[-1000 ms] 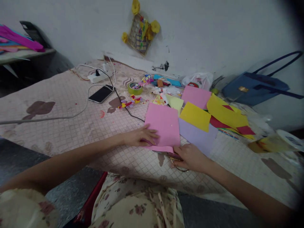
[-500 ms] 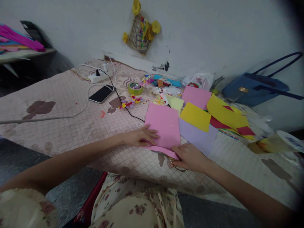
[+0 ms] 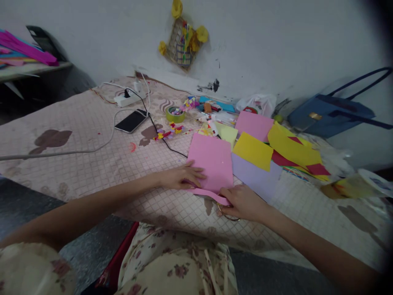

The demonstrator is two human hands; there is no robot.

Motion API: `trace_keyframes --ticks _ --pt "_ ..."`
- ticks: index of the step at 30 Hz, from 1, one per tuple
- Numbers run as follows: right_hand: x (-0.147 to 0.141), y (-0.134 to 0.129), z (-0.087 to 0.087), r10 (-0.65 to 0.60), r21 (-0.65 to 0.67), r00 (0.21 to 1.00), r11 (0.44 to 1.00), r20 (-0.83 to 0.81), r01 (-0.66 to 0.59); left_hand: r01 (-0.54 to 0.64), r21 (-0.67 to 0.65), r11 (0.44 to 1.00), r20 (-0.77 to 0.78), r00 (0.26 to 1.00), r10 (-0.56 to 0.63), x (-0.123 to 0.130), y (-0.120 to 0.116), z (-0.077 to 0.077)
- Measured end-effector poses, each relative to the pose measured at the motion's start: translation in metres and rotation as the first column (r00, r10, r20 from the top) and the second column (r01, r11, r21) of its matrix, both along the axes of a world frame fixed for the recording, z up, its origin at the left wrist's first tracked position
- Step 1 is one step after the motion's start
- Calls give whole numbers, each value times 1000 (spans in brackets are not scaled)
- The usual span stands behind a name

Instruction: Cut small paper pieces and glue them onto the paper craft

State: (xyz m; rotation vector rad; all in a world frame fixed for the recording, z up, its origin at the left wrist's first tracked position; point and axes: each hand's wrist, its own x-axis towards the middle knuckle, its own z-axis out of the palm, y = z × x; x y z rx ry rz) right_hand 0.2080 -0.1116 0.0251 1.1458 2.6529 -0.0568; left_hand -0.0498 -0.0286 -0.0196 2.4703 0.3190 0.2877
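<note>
A pink craft sheet (image 3: pixel 211 157) lies in front of me. My left hand (image 3: pixel 182 176) rests on its lower left part, fingers stretched out over it. At the lower right corner my right hand (image 3: pixel 244 201) is closed around scissors, of which a thin gold-coloured handle loop (image 3: pixel 230 217) shows below the fingers; the blades are mostly hidden. A narrow pink strip (image 3: pixel 210 193) curves up along the sheet's near edge, between my two hands. Its right end reaches my right fingers.
Purple (image 3: pixel 260 180) and yellow sheets (image 3: pixel 253 151) lie right of the pink one. Behind are a glue gun (image 3: pixel 211 125), green tape roll (image 3: pixel 175 114) and small colourful pieces. A phone (image 3: pixel 132 121), cables and power strip (image 3: pixel 129 98) are left; a blue handbag (image 3: pixel 331 114) stands right.
My right hand has shifted very slightly left along the near edge, with the scissors and the strip's end. My left hand stays in place on the sheet.
</note>
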Motion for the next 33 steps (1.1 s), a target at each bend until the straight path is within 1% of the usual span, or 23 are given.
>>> trace_keyframes --ticks 8,16,20,25,29,33 --pt "-4 1 0 -13 8 999 1000 34 13 7 17 1000 12 1000 -7 0 1 -2" --pt "-3 4 -1 2 7 1000 1000 9 -2 -36 -60 998 83 996 41 -1 -2 2" --pt "-7 3 2 -5 13 1000 1000 3 5 -42 -59 997 93 995 47 0 -3 3" --pt "-12 2 5 -6 19 1000 1000 -10 6 -44 -68 997 114 992 52 1 -3 1" --pt "-12 2 4 -5 22 1000 1000 0 5 -46 -61 997 131 990 54 1 -2 0" --pt "-11 2 3 -9 26 1000 1000 7 9 -61 -50 997 136 988 67 -4 0 4"
